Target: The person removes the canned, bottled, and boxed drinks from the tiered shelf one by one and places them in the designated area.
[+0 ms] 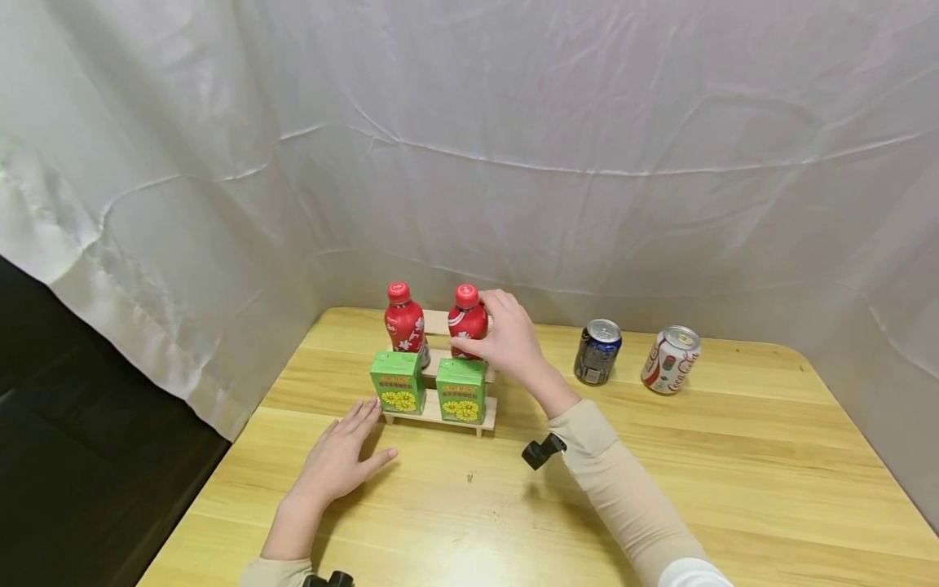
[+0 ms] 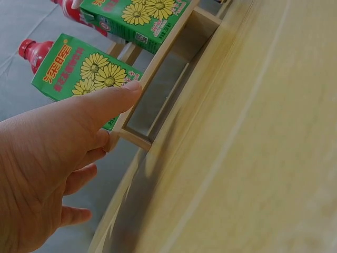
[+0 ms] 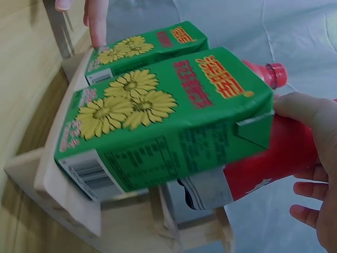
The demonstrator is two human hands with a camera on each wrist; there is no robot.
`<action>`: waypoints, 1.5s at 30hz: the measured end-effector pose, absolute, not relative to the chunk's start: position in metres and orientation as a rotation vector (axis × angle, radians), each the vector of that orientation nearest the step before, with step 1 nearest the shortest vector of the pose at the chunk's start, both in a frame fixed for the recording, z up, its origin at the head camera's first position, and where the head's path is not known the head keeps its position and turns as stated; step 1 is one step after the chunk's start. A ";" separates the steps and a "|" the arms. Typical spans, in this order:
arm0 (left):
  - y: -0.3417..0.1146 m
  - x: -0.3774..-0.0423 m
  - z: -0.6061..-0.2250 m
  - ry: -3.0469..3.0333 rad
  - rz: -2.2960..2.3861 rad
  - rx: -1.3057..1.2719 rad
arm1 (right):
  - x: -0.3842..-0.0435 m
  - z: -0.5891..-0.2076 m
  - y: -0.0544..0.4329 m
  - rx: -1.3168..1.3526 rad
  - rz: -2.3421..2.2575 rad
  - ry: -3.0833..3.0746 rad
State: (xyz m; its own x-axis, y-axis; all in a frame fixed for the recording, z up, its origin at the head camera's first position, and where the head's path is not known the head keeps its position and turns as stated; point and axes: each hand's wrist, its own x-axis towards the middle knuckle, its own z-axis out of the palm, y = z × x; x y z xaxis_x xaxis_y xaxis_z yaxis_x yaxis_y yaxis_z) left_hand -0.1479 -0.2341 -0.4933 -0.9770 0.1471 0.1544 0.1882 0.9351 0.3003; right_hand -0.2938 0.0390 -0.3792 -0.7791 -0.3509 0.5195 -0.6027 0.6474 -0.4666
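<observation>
A small wooden tiered rack (image 1: 433, 414) carries two green drink cartons on its front step, the left carton (image 1: 398, 383) and the right carton (image 1: 460, 391). Behind them stand two red bottles with red caps. My right hand (image 1: 511, 338) grips the right bottle (image 1: 467, 322) around its upper body, thumb in front and fingers behind. In the right wrist view the right carton (image 3: 163, 121) partly hides that bottle (image 3: 274, 153). The left bottle (image 1: 406, 322) stands untouched. My left hand (image 1: 343, 452) rests at the rack's left front end with fingers extended, fingertips right by the left carton.
Right of the rack, a dark blue can (image 1: 597, 352) and a white Coca-Cola can (image 1: 671, 360) stand upright near the back edge of the wooden table (image 1: 734, 473). A pale curtain (image 1: 587, 163) hangs behind. Dark cloth (image 1: 88, 440) lies beyond the table's left edge.
</observation>
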 end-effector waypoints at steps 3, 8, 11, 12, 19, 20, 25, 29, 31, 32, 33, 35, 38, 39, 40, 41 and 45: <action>-0.234 -0.147 -0.493 -2.959 -0.474 -0.260 | -0.292 -0.375 0.047 0.745 0.905 -2.461; -0.234 -0.146 -0.491 -2.953 -0.473 -0.265 | -0.288 -0.371 0.062 0.734 0.912 -2.423; -0.234 -0.145 -0.490 -2.952 -0.470 -0.265 | -0.286 -0.371 0.071 0.732 0.917 -2.396; -0.234 -0.145 -0.489 -2.954 -0.468 -0.265 | -0.285 -0.371 0.074 0.729 0.912 -2.391; -0.235 -0.143 -0.490 -2.959 -0.472 -0.261 | -0.278 -0.374 0.093 0.711 0.868 -2.363; -0.235 -0.143 -0.491 -2.958 -0.469 -0.262 | -0.277 -0.374 0.096 0.705 0.861 -2.364; -0.236 -0.144 -0.493 -2.959 -0.451 -0.264 | -0.272 -0.376 0.111 0.681 0.832 -2.362; -0.235 -0.144 -0.492 -2.958 -0.455 -0.267 | -0.269 -0.379 0.123 0.666 0.824 -2.348; -0.235 -0.144 -0.491 -2.958 -0.459 -0.266 | -0.267 -0.381 0.128 0.655 0.815 -2.343; -0.235 -0.144 -0.491 -2.959 -0.460 -0.266 | -0.266 -0.382 0.131 0.651 0.816 -2.343; -0.235 -0.144 -0.491 -2.961 -0.458 -0.265 | -0.264 -0.383 0.134 0.646 0.815 -2.344; -0.235 -0.143 -0.490 -2.965 -0.456 -0.264 | -0.262 -0.384 0.140 0.635 0.813 -2.346; -0.234 -0.142 -0.490 -2.965 -0.455 -0.262 | -0.257 -0.386 0.149 0.626 0.827 -2.357; -0.234 -0.142 -0.490 -2.965 -0.456 -0.262 | -0.255 -0.386 0.152 0.621 0.832 -2.365; -0.234 -0.142 -0.490 -2.964 -0.457 -0.261 | -0.253 -0.385 0.155 0.618 0.838 -2.371; -0.234 -0.141 -0.490 -2.964 -0.458 -0.261 | -0.251 -0.385 0.158 0.614 0.845 -2.377; -0.234 -0.141 -0.490 -2.968 -0.460 -0.258 | -0.244 -0.386 0.171 0.571 0.835 -2.396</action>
